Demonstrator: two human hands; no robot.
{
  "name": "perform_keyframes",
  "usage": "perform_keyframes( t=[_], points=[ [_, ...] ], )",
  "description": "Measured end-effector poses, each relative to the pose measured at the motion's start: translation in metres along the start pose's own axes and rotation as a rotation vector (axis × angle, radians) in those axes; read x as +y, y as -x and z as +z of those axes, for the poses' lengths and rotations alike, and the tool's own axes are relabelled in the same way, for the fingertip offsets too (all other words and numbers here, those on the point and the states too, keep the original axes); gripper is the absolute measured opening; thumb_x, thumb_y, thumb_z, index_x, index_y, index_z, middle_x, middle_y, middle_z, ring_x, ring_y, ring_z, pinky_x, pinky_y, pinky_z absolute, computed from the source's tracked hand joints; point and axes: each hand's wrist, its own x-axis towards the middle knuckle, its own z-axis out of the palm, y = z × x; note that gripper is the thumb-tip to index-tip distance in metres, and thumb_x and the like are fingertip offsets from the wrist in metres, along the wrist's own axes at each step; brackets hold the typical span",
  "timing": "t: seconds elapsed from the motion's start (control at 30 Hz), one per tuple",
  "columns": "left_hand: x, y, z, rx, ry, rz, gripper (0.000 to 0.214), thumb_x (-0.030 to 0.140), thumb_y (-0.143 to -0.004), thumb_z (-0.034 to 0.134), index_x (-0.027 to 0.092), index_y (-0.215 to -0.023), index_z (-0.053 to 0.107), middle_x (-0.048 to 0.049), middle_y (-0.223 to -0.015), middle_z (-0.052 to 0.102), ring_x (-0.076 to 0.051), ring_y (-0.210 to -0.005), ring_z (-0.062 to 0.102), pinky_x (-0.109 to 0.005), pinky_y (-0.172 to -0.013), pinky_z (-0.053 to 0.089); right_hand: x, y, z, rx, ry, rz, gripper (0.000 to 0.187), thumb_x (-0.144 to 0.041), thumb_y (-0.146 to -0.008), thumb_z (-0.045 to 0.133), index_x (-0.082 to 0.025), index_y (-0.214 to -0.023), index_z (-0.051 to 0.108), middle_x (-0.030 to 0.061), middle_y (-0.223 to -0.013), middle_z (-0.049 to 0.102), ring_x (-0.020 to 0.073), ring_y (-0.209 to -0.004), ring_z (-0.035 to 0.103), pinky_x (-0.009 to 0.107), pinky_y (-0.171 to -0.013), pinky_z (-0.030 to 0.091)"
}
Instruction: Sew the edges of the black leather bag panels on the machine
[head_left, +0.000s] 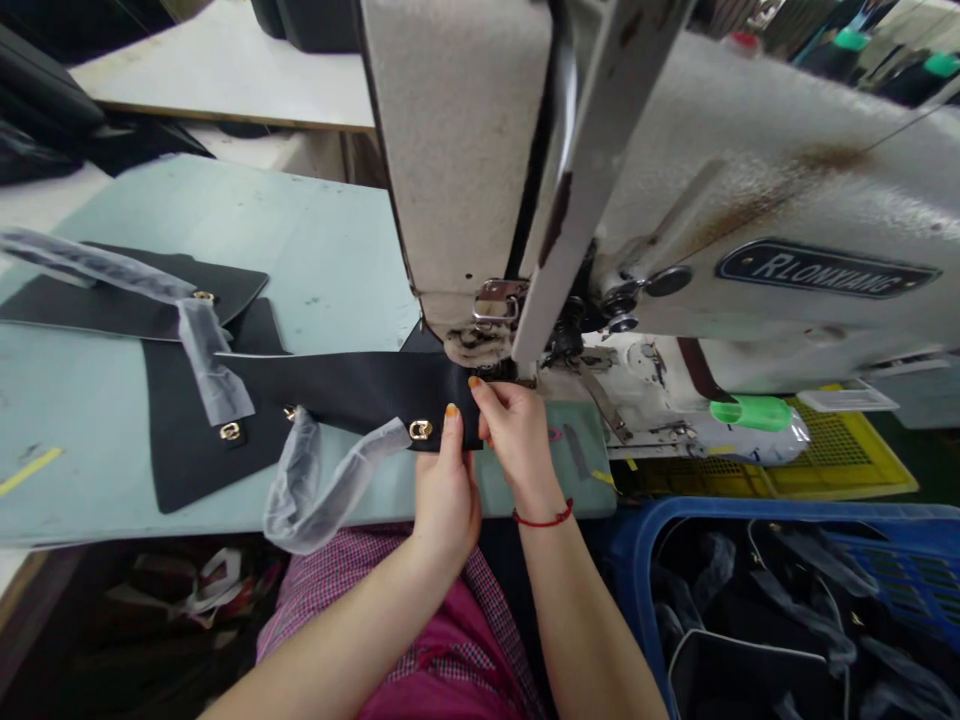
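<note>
The orange-nailed fingers (475,384) of the right hand (516,437) and the left hand (447,495) close narrowly on the end of a tapered black leather-like strip (352,393), gripping it from either side just in front of the machine's needle area. A red string bracelet (543,518) circles the right wrist. A small gold metal clasp (421,430) sits on the strip beside the left fingertips, with a loose band of transparent plastic film (328,490) trailing from it over the desk's front edge.

The strip lies across a pale green desk (330,265), its long axis running nearly level, with the narrower end pointing right, under the presser foot (478,345) of a speckled cream industrial sewing machine (750,190). Two similar black panels (206,440) with gold clasps lie to the left. A blue plastic crate (637,570) of black pieces stands at lower right, beside a yellow mesh tray (840,465).
</note>
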Motion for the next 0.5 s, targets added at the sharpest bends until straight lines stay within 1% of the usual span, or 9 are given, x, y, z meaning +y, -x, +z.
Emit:
perform_keyframes(
  t=[0.1, 0.17, 0.23, 0.3, 0.33, 0.37, 0.4, 0.47, 0.5],
  points=[
    [0.003, 0.005, -0.025, -0.126, -0.197, -0.104, 0.031, 0.044, -0.085, 0.069, 0.021, -0.105, 0.072, -0.0079, -0.118, 0.072, -0.021, -0.110, 0.067, -0.031, -0.096, 0.052, 0.004, 0.016, -0.014, -0.008, 0.063, -0.014, 0.045, -0.044, -0.096, 0.053, -0.017, -0.061, 0.059, -0.0036, -0.047, 0.053, 0.0089, -0.042, 0.048, 0.020, -0.047, 0.037],
    [0.020, 0.016, -0.050, -0.245, -0.447, -0.215, 0.033, 0.043, -0.082, 0.070, 0.025, -0.109, 0.073, -0.0080, -0.127, 0.069, -0.024, -0.117, 0.064, -0.033, -0.096, 0.053, 0.017, 0.030, -0.028, 0.041, 0.130, -0.014, 0.036, -0.042, -0.097, 0.050, -0.017, -0.080, 0.069, -0.0007, -0.056, 0.061, 0.0119, -0.048, 0.055, 0.021, -0.050, 0.043],
    [0.055, 0.029, -0.072, -0.437, -0.745, -0.338, 0.031, 0.043, -0.079, 0.072, 0.028, -0.107, 0.077, -0.0088, -0.118, 0.074, -0.028, -0.109, 0.068, -0.037, -0.089, 0.057, 0.039, 0.042, -0.044, 0.142, 0.263, -0.046, 0.032, -0.038, -0.097, 0.049, -0.016, -0.100, 0.072, 0.0061, -0.076, 0.071, 0.0175, -0.066, 0.066, 0.026, -0.062, 0.052],
    [0.103, 0.034, -0.080, -0.761, -0.973, -0.310, 0.022, 0.043, -0.081, 0.068, 0.033, -0.096, 0.080, -0.0085, -0.100, 0.078, -0.029, -0.092, 0.073, -0.039, -0.077, 0.061, 0.063, 0.051, -0.059, 0.198, 0.511, -0.129, 0.030, -0.032, -0.096, 0.050, -0.016, -0.109, 0.071, 0.0132, -0.103, 0.073, 0.0249, -0.094, 0.068, 0.037, -0.083, 0.055],
    [0.128, 0.030, -0.077, -0.901, -1.042, -0.275, 0.019, 0.041, -0.084, 0.065, 0.036, -0.094, 0.081, -0.0067, -0.091, 0.079, -0.027, -0.081, 0.074, -0.038, -0.071, 0.061, 0.074, 0.053, -0.065, 0.200, 0.648, -0.165, 0.031, -0.029, -0.095, 0.050, -0.015, -0.113, 0.070, 0.0148, -0.112, 0.071, 0.0279, -0.105, 0.065, 0.042, -0.091, 0.052],
    [0.152, 0.021, -0.067, -0.932, -1.061, -0.197, 0.022, 0.040, -0.088, 0.060, 0.039, -0.096, 0.080, -0.0043, -0.083, 0.078, -0.022, -0.064, 0.071, -0.034, -0.057, 0.059, 0.084, 0.054, -0.069, 0.191, 0.775, -0.192, 0.032, -0.025, -0.094, 0.049, -0.015, -0.117, 0.069, 0.0156, -0.118, 0.069, 0.0297, -0.111, 0.062, 0.045, -0.096, 0.050],
    [0.172, 0.007, -0.052, -0.865, -1.023, -0.041, 0.024, 0.041, -0.088, 0.059, 0.039, -0.101, 0.079, -0.0030, -0.077, 0.077, -0.018, -0.047, 0.064, -0.029, -0.043, 0.053, 0.092, 0.054, -0.071, 0.174, 0.890, -0.209, 0.033, -0.021, -0.093, 0.049, -0.014, -0.120, 0.068, 0.0159, -0.122, 0.067, 0.0308, -0.114, 0.060, 0.047, -0.098, 0.048],
    [0.198, -0.031, -0.011, -0.691, -1.013, 0.273, 0.021, 0.036, -0.086, 0.064, 0.027, -0.098, 0.080, -0.0055, -0.077, 0.075, -0.016, -0.051, 0.063, -0.026, -0.042, 0.050, 0.102, 0.050, -0.071, 0.141, 1.064, -0.222, 0.036, -0.016, -0.093, 0.049, -0.013, -0.124, 0.066, 0.0158, -0.126, 0.065, 0.0312, -0.115, 0.059, 0.048, -0.098, 0.047],
    [0.202, -0.051, 0.011, -0.615, -1.015, 0.335, 0.020, 0.033, -0.084, 0.068, 0.019, -0.092, 0.079, -0.0066, -0.076, 0.073, -0.016, -0.057, 0.063, -0.024, -0.046, 0.050, 0.105, 0.047, -0.069, 0.133, 1.128, -0.226, 0.035, -0.014, -0.093, 0.050, -0.013, -0.124, 0.066, 0.0155, -0.125, 0.065, 0.0312, -0.114, 0.059, 0.049, -0.098, 0.047]
  ],
)
